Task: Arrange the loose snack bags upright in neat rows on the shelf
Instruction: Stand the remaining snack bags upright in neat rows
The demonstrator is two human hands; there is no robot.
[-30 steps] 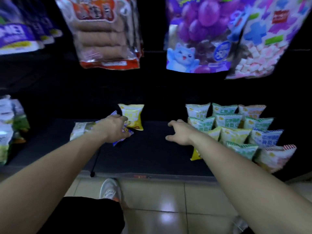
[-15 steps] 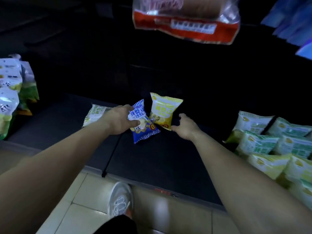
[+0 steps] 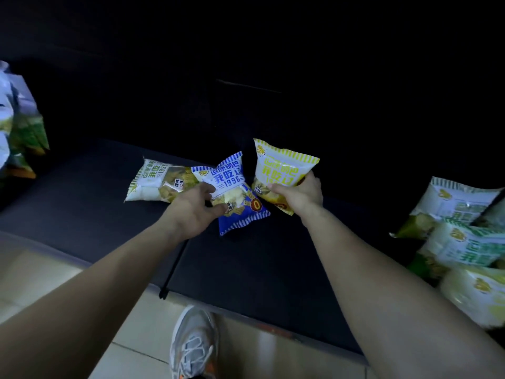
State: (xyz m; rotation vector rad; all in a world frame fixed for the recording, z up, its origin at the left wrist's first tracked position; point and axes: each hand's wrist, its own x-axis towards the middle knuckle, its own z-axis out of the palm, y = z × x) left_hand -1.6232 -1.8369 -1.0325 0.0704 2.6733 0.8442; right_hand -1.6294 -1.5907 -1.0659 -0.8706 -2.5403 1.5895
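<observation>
Head view shows the left hand [image 3: 191, 212] closed on a blue snack bag [image 3: 235, 192], pinching its middle, while the right hand [image 3: 299, 194] grips the lower part of a yellow snack bag [image 3: 281, 170] held upright. Both bags sit on the dark shelf [image 3: 259, 269], touching each other. A green-and-white bag [image 3: 155, 181] lies flat just left of them; more bags [image 3: 459, 236] crowd the right edge.

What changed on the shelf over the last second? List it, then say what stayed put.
The right hand crossed from the stacked rows to the yellow bag and closed on its lower part; half a second ago it only touched it. The left hand now grips the blue bag, which has come out from under it. The green-striped bag lies flat as before, and the rows at right look unchanged.
</observation>
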